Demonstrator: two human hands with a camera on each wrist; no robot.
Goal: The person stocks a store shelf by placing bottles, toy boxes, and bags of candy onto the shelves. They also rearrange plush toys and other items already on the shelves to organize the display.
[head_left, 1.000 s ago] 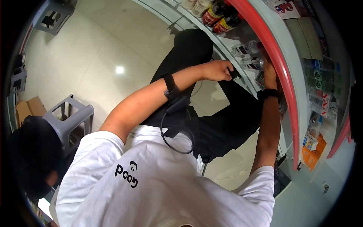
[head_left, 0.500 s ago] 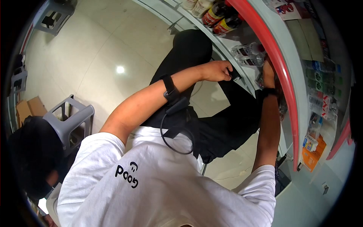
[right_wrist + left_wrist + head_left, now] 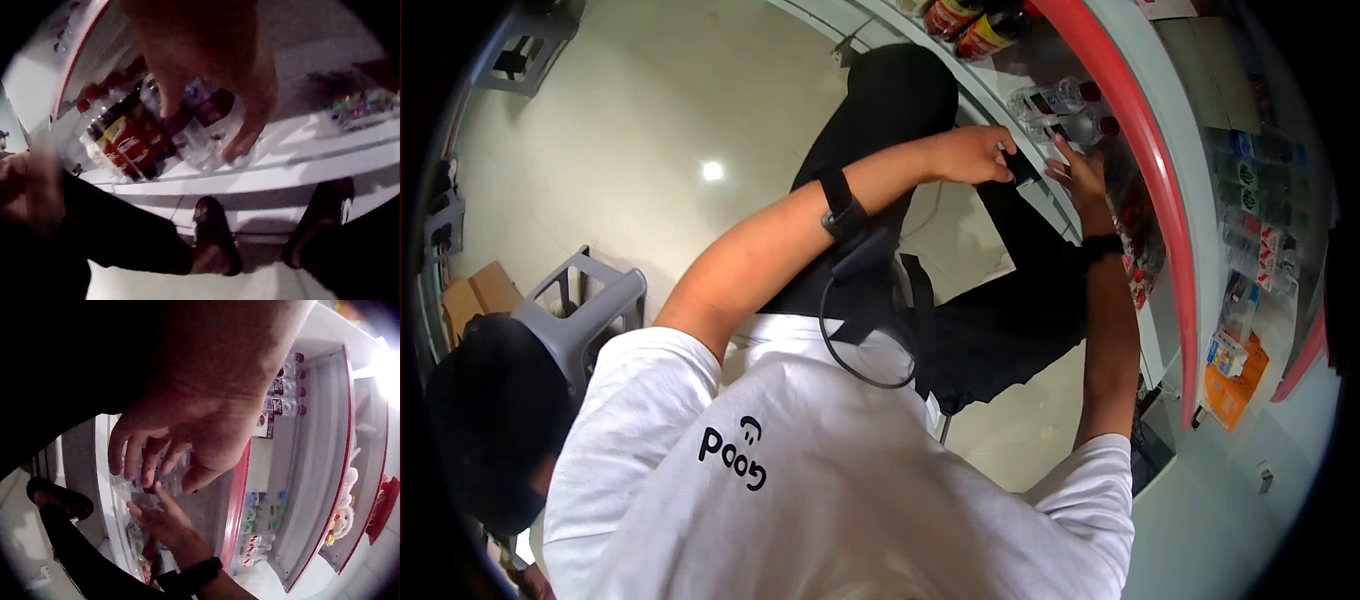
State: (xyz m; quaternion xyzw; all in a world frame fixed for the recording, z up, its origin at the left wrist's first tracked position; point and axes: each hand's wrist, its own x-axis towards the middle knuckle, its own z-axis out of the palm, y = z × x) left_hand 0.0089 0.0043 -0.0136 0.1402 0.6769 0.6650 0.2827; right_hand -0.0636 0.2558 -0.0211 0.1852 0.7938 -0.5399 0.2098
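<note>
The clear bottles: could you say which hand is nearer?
Right. The right hand is at the bottles; the left hand, gripping a black object, is by the shelf edge.

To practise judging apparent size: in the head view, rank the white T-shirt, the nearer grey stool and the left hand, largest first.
1. white T-shirt (nearest the camera, so enlarged)
2. nearer grey stool
3. left hand

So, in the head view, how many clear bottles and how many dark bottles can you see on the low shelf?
Clear bottles with red caps: 2
Dark bottles with red labels: 2
Total: 4
</note>
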